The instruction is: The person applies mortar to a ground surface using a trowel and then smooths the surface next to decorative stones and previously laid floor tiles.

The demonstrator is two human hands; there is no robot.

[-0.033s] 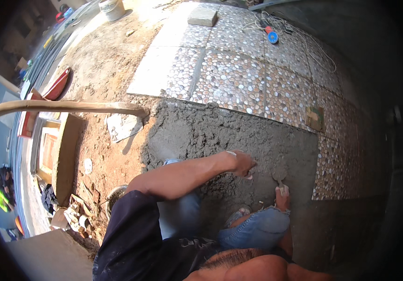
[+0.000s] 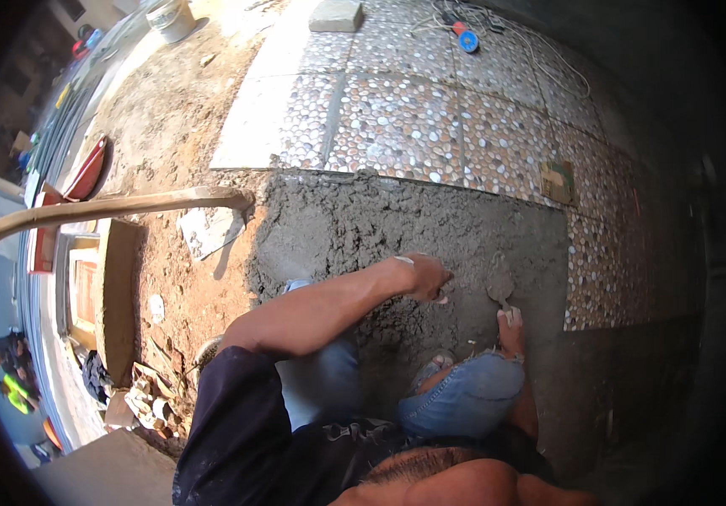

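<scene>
where the floor divides between finished and unfinished, i list what lies before me, largest first.

item: pebble-patterned tiles, several, laid edge to edge across the far side and down the right; this part i judge done.

item: grey mortar bed, wet-looking, directly before me and bordering the tiles; lumpy at the left and middle, smoother toward the right. no tile lies on it, so i judge the levelling partly done and the covering of this stretch not yet begun.

item: bare reddish earth, left of the mortar, strewn with crumbs and scraps.

item: long tool with a curved wooden handle, lying at the left, its near-mortar end beside a pale flat piece; whether the two are joined, i cannot tell.

item: pale bucket, upper left, on the earth.

item: grey block, resting on the far tiles.

item: my left hand, fingers curled, over the mortar; whether it grips anything, i cannot tell.

item: my right hand, closed around the handle of a small trowel, beside my knee.

item: cardboard scrap, on the tiles at the right.

item: the trowel, blade mortar-coated, at the smoother part of the bed.
</scene>
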